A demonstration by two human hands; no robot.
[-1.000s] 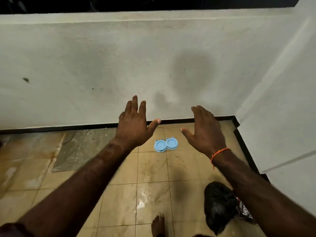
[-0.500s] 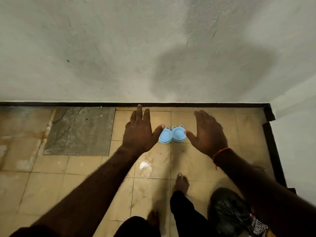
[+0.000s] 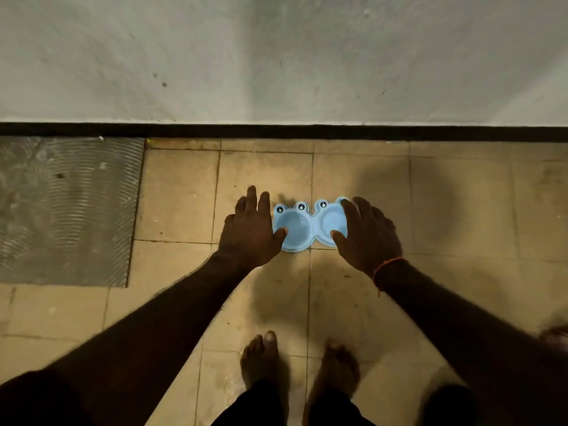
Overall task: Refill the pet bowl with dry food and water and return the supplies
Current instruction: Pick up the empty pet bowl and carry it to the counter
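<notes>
- Pale-blue plastic double pet bowl (image 3: 302, 226), moulded with frog eyes along its far rim, sits flat on the floor near the wall, both round wells looking empty and dry.
- Spread wide and holding nothing, the left hand (image 3: 250, 229) hovers at the bowl's left end with its thumb over the left well's rim; whether skin touches plastic cannot be told.
- Equally open and empty, the right hand (image 3: 367, 233), an orange thread bracelet (image 3: 388, 265) at its wrist, covers the right well's outer edge.
- Light plastic could skid or tip if one hand lifts ahead of the other, and a one-sided grab would likely tilt the twin wells.
- Worn tan floor tiles (image 3: 461, 204) look glossy in patches, possibly damp, so the bare feet (image 3: 261, 361) planted close behind the bowl risk a slip during a bend this deep.
- No food or water supplies are identifiable in view, so the refill appears not yet begun.
- Grey ridged patch of floor (image 3: 67, 210) lies well apart to the left, against the black skirting strip (image 3: 276, 130).
- Stained whitish plaster wall (image 3: 276, 56) rises above, and dim light throws a heavy shadow over the tiles around the bowl.
</notes>
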